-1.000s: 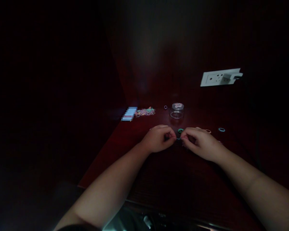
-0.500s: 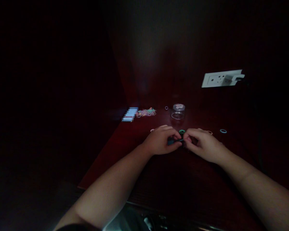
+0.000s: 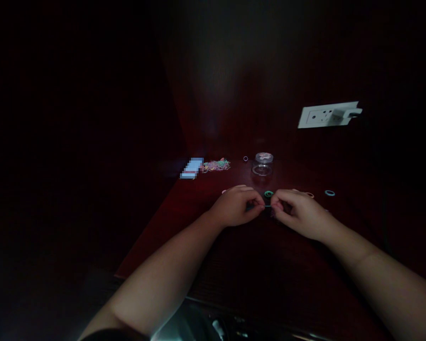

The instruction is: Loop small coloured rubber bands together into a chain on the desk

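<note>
My left hand is closed in a pinch, thumb against forefinger, on a thin blue-green elastic band. A short gap away, my right hand pinches the other end. The band runs as a straight line between the fingertips; its ends are hidden by the fingers. Just behind the gap lies a green elastic band on the table. A peach-coloured band shows past the right knuckles, partly covered. Beside the left hand, a bit of a pink band peeks out.
A clear lidded jar stands at the back. Left of it are a small purple ring, a heap of mixed elastic bands and a blurred-out phone-like screen. To the right lies a blue band. A wall socket holds a plug.
The left thumb has closed up against the forefinger. The blue-green band between the hands now looks straighter. My right hand has hardly moved.
</note>
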Tool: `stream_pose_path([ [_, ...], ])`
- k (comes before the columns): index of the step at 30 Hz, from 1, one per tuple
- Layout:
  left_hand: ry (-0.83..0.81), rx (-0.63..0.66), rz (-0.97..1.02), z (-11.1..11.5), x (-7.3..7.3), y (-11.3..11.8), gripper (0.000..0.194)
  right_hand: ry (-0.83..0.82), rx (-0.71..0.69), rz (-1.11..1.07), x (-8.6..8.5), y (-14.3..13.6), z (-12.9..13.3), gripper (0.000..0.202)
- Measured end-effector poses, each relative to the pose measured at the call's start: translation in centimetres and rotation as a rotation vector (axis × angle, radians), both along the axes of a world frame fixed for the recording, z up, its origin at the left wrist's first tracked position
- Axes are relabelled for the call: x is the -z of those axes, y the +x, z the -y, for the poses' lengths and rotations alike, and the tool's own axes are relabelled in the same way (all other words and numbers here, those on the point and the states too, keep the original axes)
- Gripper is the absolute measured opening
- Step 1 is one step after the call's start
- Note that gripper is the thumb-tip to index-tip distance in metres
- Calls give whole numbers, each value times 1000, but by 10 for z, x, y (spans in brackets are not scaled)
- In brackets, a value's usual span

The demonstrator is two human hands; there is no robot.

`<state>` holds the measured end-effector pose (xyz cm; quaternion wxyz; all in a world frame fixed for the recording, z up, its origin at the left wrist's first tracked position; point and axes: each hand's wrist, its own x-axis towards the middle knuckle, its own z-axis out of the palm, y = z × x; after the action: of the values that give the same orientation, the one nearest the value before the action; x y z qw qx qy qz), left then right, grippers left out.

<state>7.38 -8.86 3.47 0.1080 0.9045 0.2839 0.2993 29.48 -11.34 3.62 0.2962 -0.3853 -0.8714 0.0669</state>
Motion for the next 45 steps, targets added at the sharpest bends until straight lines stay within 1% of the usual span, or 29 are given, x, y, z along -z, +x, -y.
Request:
stream_pose_path([
  [18, -22, 14, -29, -1, 1, -2, 11, -17, 27, -3, 0, -1, 0, 14],
  [25, -4, 21, -22, -3, 1, -4, 10, -28, 29, 2, 0, -1, 1, 15],
  [30, 7, 17, -37, -12, 0, -13, 10, -40, 54, -16, 0, 0, 1, 15],
  [34, -14, -29, -64, -22, -2, -26, 10, -40, 65, -20, -1, -1, 1, 14],
  [37, -41, -38, -71, -27, -1, -32, 10, -46, 72, -30, 0, -1, 0, 13],
  [41, -83, -12, -115, -30, 0, -34, 11, -41, 71, -29, 0, -1, 0, 12],
  [45, -130, 17, -182, -28, 0, -32, 13, -77, 61, -43, 0, -1, 0, 12],
])
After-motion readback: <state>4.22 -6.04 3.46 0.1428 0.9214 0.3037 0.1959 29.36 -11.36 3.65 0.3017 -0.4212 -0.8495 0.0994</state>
